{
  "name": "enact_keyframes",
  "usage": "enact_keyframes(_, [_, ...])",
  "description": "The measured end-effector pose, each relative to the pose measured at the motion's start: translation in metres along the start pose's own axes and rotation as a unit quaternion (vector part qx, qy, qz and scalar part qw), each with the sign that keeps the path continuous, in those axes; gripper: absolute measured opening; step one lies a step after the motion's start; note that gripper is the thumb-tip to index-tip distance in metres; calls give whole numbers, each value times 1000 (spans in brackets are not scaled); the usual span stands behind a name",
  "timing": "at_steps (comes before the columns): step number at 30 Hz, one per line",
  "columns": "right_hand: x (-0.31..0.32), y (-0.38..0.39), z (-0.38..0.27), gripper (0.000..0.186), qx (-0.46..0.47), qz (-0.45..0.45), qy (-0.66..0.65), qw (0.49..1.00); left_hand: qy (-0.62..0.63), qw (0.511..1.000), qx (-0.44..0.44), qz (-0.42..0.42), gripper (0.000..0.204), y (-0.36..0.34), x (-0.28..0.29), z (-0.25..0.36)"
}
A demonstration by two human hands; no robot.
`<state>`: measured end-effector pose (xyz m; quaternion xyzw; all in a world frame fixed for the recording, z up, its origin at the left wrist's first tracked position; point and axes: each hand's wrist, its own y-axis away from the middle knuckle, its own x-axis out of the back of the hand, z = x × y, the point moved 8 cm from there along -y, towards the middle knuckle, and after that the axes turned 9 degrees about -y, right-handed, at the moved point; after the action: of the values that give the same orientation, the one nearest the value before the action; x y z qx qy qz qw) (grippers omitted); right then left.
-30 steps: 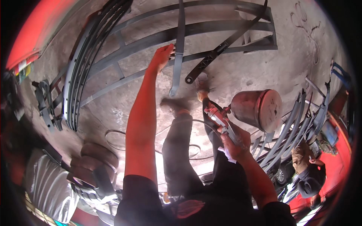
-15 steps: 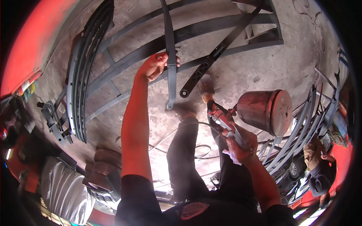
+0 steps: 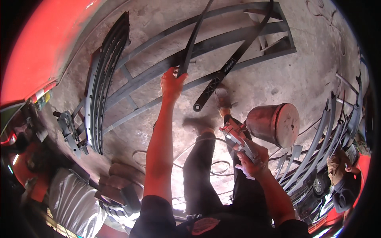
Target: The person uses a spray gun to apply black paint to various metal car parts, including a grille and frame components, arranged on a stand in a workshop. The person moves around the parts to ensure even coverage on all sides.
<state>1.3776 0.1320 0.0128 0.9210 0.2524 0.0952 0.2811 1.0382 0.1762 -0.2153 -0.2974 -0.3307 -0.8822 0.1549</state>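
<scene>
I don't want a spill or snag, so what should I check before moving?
1. Left hand gripping strip: ok, fingers closed around it.
2. Right hand holding spray gun: ok, wrapped around the handle.
3. Lid on cup: ok, looks seated.
4. Hose clear of legs: not ok, it runs close by them.
5. Paint level: cannot tell, cup opaque.

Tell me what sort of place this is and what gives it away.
Probably a vehicle body or paint workshop: there's a spray gun with a large cup, a long dark slatted part like vehicle trim, and a spoked wheel at lower right.
</scene>
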Motion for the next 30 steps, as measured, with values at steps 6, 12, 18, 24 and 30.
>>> enact_keyframes(6, [4,4,0,46,-25,20,-30,999,-175,978,-28,112,43,16,1,25])
enact_keyframes(12, [4,5,-3,46,-13,8,-12,1000,-172,969,-64,165,43,26,-8,30])
enact_keyframes(18, [-3,1,-9,46,-2,10,-4,1000,-216,953,-84,194,45,26,-14,31])
enact_keyframes(24, [-10,-12,-26,49,66,19,32,997,-214,954,-94,188,52,30,-13,33])
enact_keyframes(30, [-22,-24,-41,45,101,10,92,991,-220,960,-65,161,55,30,-11,27])
